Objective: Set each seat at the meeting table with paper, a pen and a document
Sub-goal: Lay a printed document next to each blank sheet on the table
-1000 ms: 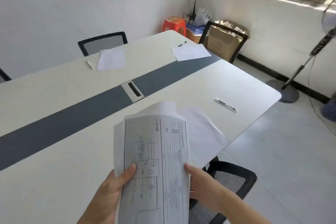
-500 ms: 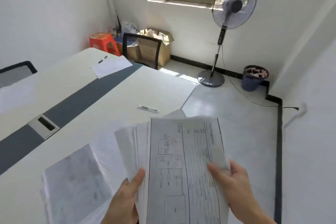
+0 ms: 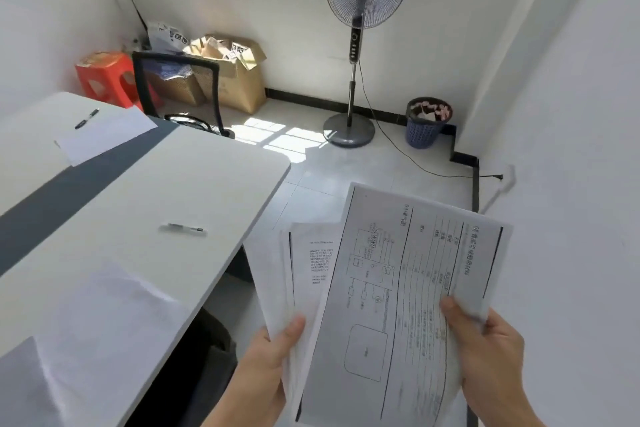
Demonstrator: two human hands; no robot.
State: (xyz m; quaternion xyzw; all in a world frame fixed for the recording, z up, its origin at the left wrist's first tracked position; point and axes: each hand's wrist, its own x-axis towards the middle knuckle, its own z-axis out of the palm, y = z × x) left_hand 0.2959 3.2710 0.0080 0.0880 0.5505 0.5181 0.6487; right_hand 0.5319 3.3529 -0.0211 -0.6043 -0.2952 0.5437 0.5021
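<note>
A stack of printed documents (image 3: pixel 398 288) is held off the table's right side, over the floor. My left hand (image 3: pixel 263 374) grips its lower left edge and my right hand (image 3: pixel 491 357) grips the top sheet at its right edge. On the white meeting table (image 3: pixel 207 184) a pen (image 3: pixel 185 228) lies near the right edge, with a blank paper sheet (image 3: pixel 114 315) close in front of it. At the far end lie another paper sheet (image 3: pixel 104 135) and a black pen (image 3: pixel 86 118).
A black mesh chair (image 3: pixel 176 94) stands at the table's far end, and another dark chair (image 3: pixel 204 357) sits under the near edge. A standing fan (image 3: pixel 363 28), a blue waste basket (image 3: pixel 427 123), cardboard boxes (image 3: pixel 232 76) and a red stool (image 3: pixel 104 76) line the back wall.
The view has swung to the right, away from the table middle. The documents and both hands have moved right, off the table's edge, with the top sheet now spread apart from the stack.
</note>
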